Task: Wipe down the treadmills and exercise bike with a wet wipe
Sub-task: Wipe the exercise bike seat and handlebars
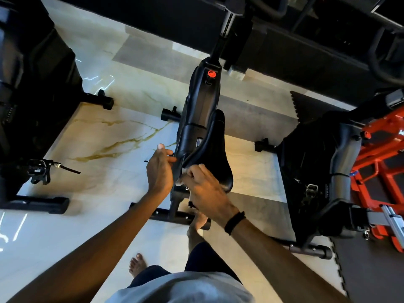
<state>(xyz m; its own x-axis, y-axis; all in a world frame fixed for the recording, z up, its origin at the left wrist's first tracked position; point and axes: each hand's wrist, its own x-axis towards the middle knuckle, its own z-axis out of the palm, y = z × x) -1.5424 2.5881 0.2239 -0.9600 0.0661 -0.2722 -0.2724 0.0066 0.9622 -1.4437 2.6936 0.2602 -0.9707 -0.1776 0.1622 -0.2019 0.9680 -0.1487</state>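
A black exercise bike (202, 99) stands in the middle of the view, seen from above, with a red knob (211, 74) on its frame. Its black saddle (215, 154) points away from me. My left hand (160, 169) rests against the saddle's left rear edge, fingers apart. My right hand (202, 186) is closed on a small white wet wipe (183, 174), pressed to the saddle's rear left side. Most of the wipe is hidden by my fingers.
Another black bike (32, 95) stands at the left, its pedal (40, 170) sticking out. A third black machine (323, 167) and an orange frame (380, 162) stand at the right on a dark mat (371, 270). My bare feet (136, 265) stand on the marble floor (105, 132).
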